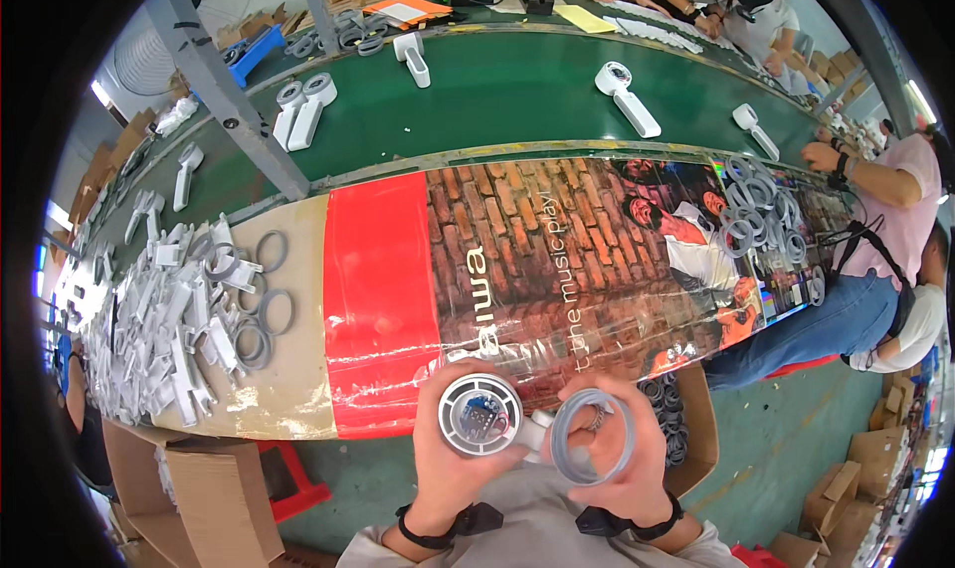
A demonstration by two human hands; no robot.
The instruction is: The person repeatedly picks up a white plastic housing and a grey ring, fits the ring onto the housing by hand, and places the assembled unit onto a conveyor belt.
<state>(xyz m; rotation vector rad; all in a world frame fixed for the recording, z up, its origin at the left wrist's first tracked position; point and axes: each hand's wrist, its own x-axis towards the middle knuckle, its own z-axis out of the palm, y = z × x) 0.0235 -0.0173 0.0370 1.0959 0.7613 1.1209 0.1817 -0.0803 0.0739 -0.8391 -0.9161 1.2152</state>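
My left hand (440, 480) is wrapped round the white round head of a handheld fan (480, 415), held near my body at the table's front edge. A circuit board with small parts shows in the middle of the head. The fan's white neck points right, toward my other hand. Held upright in my right hand (647, 461) is a grey plastic ring (561, 439), its opening facing up toward me. It is close beside the fan, partly in front of the handle. Whether the ring touches the handle I cannot tell. Both wrists wear dark bands.
White plastic parts (169, 319) and loose grey rings (277, 311) are heaped on the table's left; more rings (761, 205) lie right. Beyond, a green conveyor (497, 91) carries several white fans (629, 100). Cardboard boxes (224, 498) stand below. A co-worker (885, 230) sits at right.
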